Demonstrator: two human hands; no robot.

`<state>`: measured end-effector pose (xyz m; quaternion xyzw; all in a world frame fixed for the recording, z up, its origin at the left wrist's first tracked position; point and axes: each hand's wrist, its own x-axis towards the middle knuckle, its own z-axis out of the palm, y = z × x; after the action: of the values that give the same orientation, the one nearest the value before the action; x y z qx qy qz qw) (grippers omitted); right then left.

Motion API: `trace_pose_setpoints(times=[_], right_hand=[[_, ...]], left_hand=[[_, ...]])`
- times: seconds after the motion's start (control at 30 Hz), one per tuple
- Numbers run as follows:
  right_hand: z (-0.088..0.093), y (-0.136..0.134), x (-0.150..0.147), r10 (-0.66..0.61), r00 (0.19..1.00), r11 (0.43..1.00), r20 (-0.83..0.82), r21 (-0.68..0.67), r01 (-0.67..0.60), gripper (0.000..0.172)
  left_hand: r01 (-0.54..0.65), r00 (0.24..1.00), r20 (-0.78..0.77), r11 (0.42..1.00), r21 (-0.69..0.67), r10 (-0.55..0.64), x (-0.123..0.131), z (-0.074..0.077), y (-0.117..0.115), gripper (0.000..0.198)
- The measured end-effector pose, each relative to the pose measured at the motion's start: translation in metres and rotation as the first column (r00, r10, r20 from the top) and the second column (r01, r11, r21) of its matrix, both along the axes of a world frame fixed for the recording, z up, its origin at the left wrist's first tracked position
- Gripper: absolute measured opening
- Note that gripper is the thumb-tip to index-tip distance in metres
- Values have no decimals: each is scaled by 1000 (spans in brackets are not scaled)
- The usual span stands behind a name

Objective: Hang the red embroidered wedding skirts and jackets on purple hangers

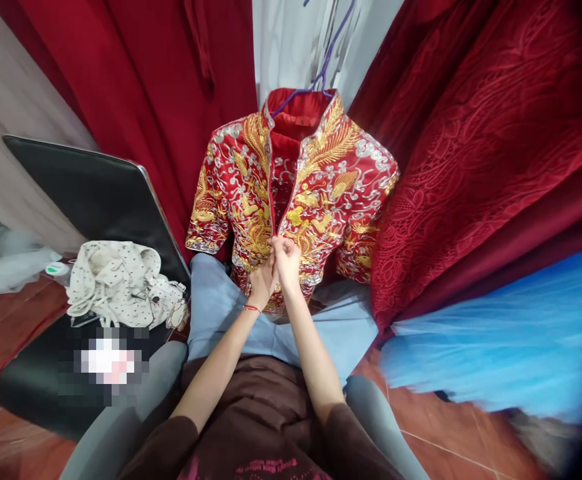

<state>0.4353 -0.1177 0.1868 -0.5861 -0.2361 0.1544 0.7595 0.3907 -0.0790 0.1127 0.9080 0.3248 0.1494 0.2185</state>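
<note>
A red short-sleeved jacket point(343, 193) with gold and silver embroidery hangs upright on a purple hanger point(325, 67) before me, its lower part between my knees. The front is open from the stand-up collar down to a narrow point at my fingers, with a red lining inside. My right hand point(287, 259) is closed in a pinch on the front zipper at that point; the zip pull itself is hidden. Just below and left, touching it, my left hand point(265, 280) is closed on the jacket's front edge, its fingertips partly covered. A red string bracelet point(252, 309) circles the left wrist.
On my left stands a black chair point(35, 373) bearing a spotted white cloth point(121, 280) and a blurred-out item. Dark red curtain-like fabric point(211, 133) and a red lace garment point(471, 167) hang on both sides. Blue tulle point(501, 340) spreads at right over the tiled floor point(441, 433).
</note>
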Motion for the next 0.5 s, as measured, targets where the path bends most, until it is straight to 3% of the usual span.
trace_pose_setpoints(times=[0.33,0.5], right_hand=[[108,22,38,-52,974,992,220,125,25,32],[138,37,51,-122,949,984,290,164,76,36]], left_hand=[[-40,998,-45,998,41,42,6,-6,-5,50],[-9,1000,-12,1000,19,9,8,2,-7,48]])
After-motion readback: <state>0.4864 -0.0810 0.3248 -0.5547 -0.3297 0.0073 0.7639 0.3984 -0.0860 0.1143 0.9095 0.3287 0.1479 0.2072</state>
